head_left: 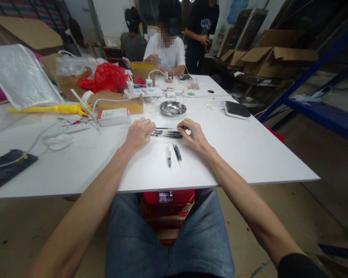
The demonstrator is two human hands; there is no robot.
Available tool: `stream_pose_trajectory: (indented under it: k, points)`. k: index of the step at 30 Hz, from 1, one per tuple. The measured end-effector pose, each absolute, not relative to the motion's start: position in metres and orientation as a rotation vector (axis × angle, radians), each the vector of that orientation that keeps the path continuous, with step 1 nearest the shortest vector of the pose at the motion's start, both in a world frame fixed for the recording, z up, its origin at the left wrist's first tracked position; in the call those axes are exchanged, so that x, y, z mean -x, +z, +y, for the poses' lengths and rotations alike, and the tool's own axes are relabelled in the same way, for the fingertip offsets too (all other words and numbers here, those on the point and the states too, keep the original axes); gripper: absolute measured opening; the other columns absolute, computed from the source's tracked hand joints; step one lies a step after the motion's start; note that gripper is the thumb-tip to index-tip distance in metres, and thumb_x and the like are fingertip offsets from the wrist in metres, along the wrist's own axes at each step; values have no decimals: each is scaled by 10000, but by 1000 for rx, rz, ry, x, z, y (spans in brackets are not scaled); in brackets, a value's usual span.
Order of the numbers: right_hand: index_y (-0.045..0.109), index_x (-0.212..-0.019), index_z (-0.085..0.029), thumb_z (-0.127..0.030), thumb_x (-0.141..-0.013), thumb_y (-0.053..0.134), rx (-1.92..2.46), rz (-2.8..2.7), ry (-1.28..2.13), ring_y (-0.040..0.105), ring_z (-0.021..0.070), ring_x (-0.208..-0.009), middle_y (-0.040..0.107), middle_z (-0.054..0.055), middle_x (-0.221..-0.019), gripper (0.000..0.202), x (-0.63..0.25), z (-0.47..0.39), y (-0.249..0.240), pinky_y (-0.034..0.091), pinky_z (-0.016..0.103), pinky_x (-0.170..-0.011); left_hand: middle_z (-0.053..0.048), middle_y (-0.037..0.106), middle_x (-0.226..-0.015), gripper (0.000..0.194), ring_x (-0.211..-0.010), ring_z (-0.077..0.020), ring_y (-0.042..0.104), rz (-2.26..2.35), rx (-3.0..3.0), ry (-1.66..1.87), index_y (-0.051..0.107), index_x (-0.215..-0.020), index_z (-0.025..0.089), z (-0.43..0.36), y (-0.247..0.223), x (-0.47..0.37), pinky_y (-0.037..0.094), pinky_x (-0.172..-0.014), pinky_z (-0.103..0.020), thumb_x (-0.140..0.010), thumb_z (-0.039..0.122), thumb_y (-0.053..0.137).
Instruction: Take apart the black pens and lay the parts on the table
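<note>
Several dark pens (167, 134) lie side by side on the white table, between my two hands. My left hand (140, 134) is closed at their left end, around the end of a thin dark rod. At the right end my right hand (193, 134) pinches a small black piece between thumb and fingers. Nearer to me lie a clear pen part (168, 156) with a dark tip and a pair of black pen parts (177, 153), with a thin yellowish tip beside them. A shiny metal bowl (173, 108) stands just beyond my hands.
A white box (113, 117), a cardboard tray (121, 101), a power strip (145, 92), cables and a red bag (107, 77) are at the left back. A black device (237, 110) lies right. A person sits across the white table (249, 154); others are behind.
</note>
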State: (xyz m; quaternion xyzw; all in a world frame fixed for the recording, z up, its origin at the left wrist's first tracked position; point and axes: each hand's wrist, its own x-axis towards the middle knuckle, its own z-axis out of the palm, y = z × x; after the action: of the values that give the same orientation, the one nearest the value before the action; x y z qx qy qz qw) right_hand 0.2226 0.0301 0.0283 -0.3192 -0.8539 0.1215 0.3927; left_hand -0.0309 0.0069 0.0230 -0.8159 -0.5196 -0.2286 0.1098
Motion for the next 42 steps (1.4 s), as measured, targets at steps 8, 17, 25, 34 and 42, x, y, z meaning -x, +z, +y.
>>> stream_pose_trajectory:
  k: [8,17,25,34,42]
  points:
    - [666,-772,-174,-436,-974,536,855,-2214,660,417,125,-616,532,-17,-647,355,-220,25,31,319,288,-616,-77,657,-883,283,-945,-254,550,-1623,2396,-751,639,-869,212,11,20,35,380,-811,-383,-1001,278,397]
    - [708,-924,-151,-299,-825,718,715,-2218,1167,567,142,-710,657,13,-749,178,-214,23,31,425,296,-690,-70,653,-843,235,-905,-251,557,-1640,2482,-753,601,-809,210,9,21,31,397,-792,-382,-960,240,423]
    - [734,-808,-140,-333,-801,747,660,-2273,1327,614,147,-728,716,39,-774,193,-212,20,32,479,293,-714,-65,653,-825,212,-889,-251,556,-1672,2505,-793,567,-784,216,8,21,30,395,-772,-380,-941,238,427]
    - [741,-844,-139,-223,-837,681,637,-2447,1157,637,157,-790,721,55,-848,103,-214,21,34,488,311,-797,-65,650,-813,203,-872,-250,563,-1664,2503,-822,561,-775,214,10,18,30,391,-754,-373,-932,251,438]
    - [767,-892,-153,-249,-843,702,593,-2515,1035,604,172,-824,690,59,-887,126,-218,22,41,466,318,-806,-61,659,-816,191,-863,-245,570,-1687,2503,-803,591,-787,213,10,17,30,396,-742,-360,-921,240,457]
